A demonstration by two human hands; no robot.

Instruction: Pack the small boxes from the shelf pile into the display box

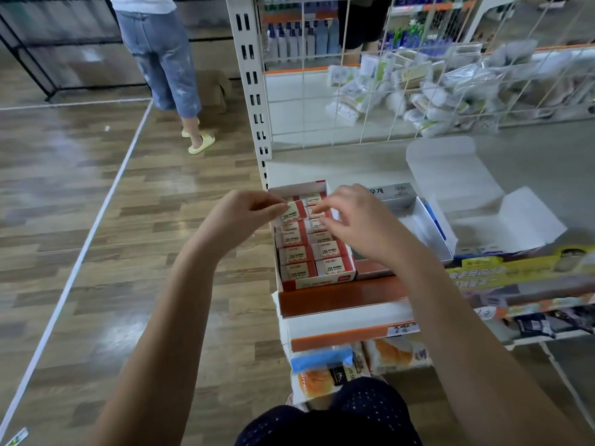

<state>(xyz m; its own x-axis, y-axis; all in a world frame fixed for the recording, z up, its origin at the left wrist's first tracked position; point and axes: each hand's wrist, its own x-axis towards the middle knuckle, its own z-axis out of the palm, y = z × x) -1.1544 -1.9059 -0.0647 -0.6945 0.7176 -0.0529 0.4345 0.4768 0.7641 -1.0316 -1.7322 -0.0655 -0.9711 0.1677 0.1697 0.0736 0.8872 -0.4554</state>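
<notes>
Hands (299,214) around small box (293,213)

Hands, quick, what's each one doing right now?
Left hand: pinching a small box over the display box.
Right hand: fingers curled, pinching the same box.

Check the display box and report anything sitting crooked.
One small box, pinched by the left hand and right hand, sits tilted above the rows in the display box; the packed rows look even.
</notes>
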